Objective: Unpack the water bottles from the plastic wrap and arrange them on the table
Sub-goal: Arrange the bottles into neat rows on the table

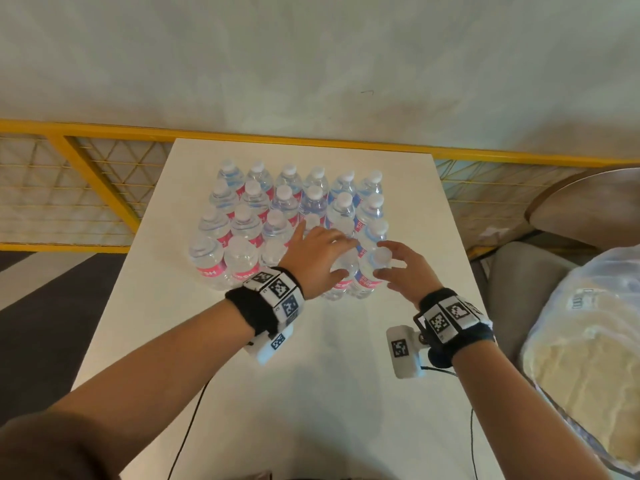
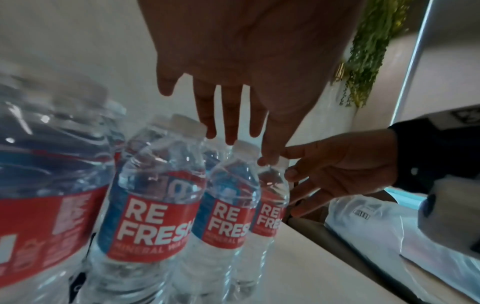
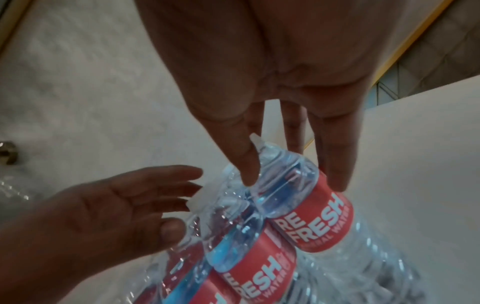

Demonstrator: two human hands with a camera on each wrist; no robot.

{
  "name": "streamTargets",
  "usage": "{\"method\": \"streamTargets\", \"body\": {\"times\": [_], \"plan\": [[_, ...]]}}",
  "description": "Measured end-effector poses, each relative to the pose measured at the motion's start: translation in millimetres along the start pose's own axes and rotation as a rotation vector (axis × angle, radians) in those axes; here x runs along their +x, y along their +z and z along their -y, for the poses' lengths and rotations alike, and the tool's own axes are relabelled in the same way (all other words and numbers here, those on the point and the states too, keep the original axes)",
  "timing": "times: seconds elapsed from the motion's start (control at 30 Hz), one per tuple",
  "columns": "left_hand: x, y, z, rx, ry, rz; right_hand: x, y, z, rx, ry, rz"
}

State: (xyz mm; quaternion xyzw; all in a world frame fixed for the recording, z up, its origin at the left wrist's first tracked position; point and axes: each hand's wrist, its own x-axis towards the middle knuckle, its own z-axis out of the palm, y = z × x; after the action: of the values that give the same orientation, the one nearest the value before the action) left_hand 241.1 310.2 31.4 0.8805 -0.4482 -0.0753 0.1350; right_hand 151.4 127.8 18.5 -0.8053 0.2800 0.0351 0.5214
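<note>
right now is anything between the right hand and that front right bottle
Nothing visible. The right hand is open at the front right bottle, fingers by its cap. The left hand is at the neighbouring bottle.

Bare forearms, black wristbands (image 1: 254, 308) carrying white coded tags, a white camera (image 1: 404, 351) under each wrist, thin black cables (image 1: 188, 424) trailing.

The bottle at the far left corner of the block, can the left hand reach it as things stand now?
Probably yes. The left hand hovers open over the near row, holding nothing, and the far left corner bottle stands uncovered. The way leads over the caps of the other bottles, so a low reach may knock them.
</note>
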Motion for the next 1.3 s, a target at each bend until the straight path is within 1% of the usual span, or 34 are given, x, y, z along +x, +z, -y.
{"method": "streamTargets", "body": {"times": [0.07, 0.13, 0.37, 0.47, 0.63, 0.9, 1.0, 1.07, 1.17, 1.23, 1.3], "plan": [[8, 5, -5, 0.067, -0.025, 0.068, 1, 2, -3, -0.030, -0.010, -0.037], [13, 7, -8, 0.101, -0.039, 0.083, 1, 2, -6, -0.047, -0.005, -0.058], [20, 3, -12, 0.055, -0.078, 0.078, 8, -5, -5, -0.167, -0.014, -0.031], [21, 2, -13, 0.058, -0.092, 0.076, 8, -7, -2, -0.210, -0.018, -0.041], [21, 3, -14, 0.038, -0.116, 0.071, 7, -5, -4, -0.235, -0.030, -0.061], [23, 7, -15, 0.029, -0.153, 0.039, 5, -6, -1, -0.241, -0.029, -0.050], [19, 6, -14, 0.028, -0.136, 0.037, 1, -7, 1, -0.316, -0.030, -0.028], [13, 0, -8, -0.014, -0.140, -0.010, -2, -8, 6, -0.372, -0.061, -0.055], [-3, -16, 17, -0.068, -0.193, -0.144, -9, -6, 23, -0.410, -0.188, -0.135], [-14, -28, 38, -0.062, -0.235, -0.174, -12, 2, 38, -0.443, -0.271, -0.099], [-22, -36, 55, -0.075, -0.271, -0.132, -12, 17, 52, -0.455, -0.334, 0.002]]}}
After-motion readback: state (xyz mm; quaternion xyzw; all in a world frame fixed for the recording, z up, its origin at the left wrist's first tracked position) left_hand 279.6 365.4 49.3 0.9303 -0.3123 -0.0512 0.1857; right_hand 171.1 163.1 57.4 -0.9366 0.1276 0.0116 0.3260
